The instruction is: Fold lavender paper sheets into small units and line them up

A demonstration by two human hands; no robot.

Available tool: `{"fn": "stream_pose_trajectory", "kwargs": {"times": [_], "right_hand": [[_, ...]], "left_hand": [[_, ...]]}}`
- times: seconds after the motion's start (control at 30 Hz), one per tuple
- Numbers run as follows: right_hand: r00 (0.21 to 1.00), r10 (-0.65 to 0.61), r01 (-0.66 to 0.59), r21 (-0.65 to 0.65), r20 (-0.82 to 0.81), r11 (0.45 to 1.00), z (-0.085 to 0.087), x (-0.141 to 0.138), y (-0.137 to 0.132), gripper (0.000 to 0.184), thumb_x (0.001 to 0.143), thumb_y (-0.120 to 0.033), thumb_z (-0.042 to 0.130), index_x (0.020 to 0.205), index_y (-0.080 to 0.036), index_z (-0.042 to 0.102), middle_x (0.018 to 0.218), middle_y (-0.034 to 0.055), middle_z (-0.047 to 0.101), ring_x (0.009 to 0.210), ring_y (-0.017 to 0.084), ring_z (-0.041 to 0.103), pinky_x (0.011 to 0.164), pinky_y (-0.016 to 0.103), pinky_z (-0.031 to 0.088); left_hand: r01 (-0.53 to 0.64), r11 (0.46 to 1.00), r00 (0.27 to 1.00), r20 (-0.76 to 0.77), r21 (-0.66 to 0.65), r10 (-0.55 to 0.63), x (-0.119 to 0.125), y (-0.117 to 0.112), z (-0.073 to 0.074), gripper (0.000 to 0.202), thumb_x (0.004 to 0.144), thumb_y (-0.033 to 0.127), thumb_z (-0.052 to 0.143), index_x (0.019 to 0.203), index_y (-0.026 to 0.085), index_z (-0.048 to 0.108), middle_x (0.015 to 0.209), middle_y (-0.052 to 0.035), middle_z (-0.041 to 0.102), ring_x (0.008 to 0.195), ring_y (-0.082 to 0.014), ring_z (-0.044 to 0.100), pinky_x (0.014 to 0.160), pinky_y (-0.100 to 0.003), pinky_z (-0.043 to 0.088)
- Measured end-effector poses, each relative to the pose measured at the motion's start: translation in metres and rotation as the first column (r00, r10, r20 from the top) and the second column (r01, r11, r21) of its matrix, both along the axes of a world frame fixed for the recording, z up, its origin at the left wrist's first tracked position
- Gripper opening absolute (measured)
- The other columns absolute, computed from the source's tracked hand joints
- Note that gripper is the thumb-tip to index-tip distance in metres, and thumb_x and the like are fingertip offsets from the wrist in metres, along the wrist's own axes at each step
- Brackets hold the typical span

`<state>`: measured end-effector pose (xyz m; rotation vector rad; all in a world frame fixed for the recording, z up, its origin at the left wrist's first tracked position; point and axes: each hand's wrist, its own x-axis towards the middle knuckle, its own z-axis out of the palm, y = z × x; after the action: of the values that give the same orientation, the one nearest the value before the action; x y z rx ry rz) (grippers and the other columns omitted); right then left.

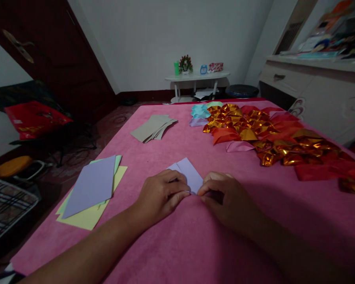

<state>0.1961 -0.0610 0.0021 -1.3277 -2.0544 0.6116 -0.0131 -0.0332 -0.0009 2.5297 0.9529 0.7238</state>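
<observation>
A partly folded sheet of lilac paper point(191, 173) lies on the pink cloth in front of me. My left hand point(165, 191) pinches its near left edge between thumb and fingers. From the other side, my right hand point(221, 193) grips the near right edge, its fingertips almost meeting the left ones. Part of the sheet is hidden beneath both hands. To the left is a stack of flat coloured paper point(90, 185), lilac on top with green and yellow sheets sticking out below.
A fanned pile of grey paper point(154, 127) rests farther back on the pink-covered table point(171, 244). Many folded paper pieces point(242, 122), shiny gold, red, orange and blue, spread across the right side. A small white table point(198, 77) stands by the wall, and a red bag point(37, 118) sits at left.
</observation>
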Motion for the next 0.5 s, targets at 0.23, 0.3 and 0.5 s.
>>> {"fn": "stream_pose_trajectory", "kwargs": {"times": [0.23, 0.3, 0.5], "right_hand": [[0.998, -0.059, 0.059, -0.002, 0.033, 0.998, -0.001, -0.006, 0.001, 0.013, 0.068, -0.011, 0.064, 0.06, -0.021, 0.062, 0.063, -0.002, 0.056, 0.067, 0.014, 0.051, 0.065, 0.028, 0.033], [0.996, -0.077, 0.077, -0.015, 0.047, 0.997, 0.0, -0.008, 0.002, 0.013, 0.068, -0.014, 0.066, 0.058, -0.021, 0.061, 0.063, -0.0016, 0.056, 0.067, 0.014, 0.051, 0.064, 0.028, 0.033], [0.99, -0.106, 0.109, -0.025, 0.093, 0.994, 0.001, -0.011, 0.0, 0.013, 0.07, -0.018, 0.068, 0.059, -0.022, 0.062, 0.065, -0.0008, 0.057, 0.07, 0.016, 0.052, 0.065, 0.03, 0.032]], "left_hand": [[-0.051, 0.953, 0.981, 0.166, -0.3, 0.105, 0.006, 0.004, -0.001, 0.015, 0.084, 0.028, 0.06, 0.078, 0.02, 0.071, 0.084, -0.0035, 0.064, 0.08, -0.014, 0.058, 0.073, -0.026, 0.046], [-0.069, 0.942, 0.977, 0.167, -0.33, 0.13, 0.007, 0.004, -0.001, 0.013, 0.083, 0.025, 0.06, 0.076, 0.019, 0.07, 0.084, -0.0035, 0.063, 0.08, -0.0141, 0.058, 0.072, -0.026, 0.046], [-0.08, 0.934, 0.972, 0.18, -0.349, 0.15, 0.003, 0.003, -0.002, 0.011, 0.081, 0.022, 0.062, 0.073, 0.016, 0.066, 0.084, -0.0043, 0.062, 0.079, -0.0145, 0.057, 0.071, -0.027, 0.046]]}}
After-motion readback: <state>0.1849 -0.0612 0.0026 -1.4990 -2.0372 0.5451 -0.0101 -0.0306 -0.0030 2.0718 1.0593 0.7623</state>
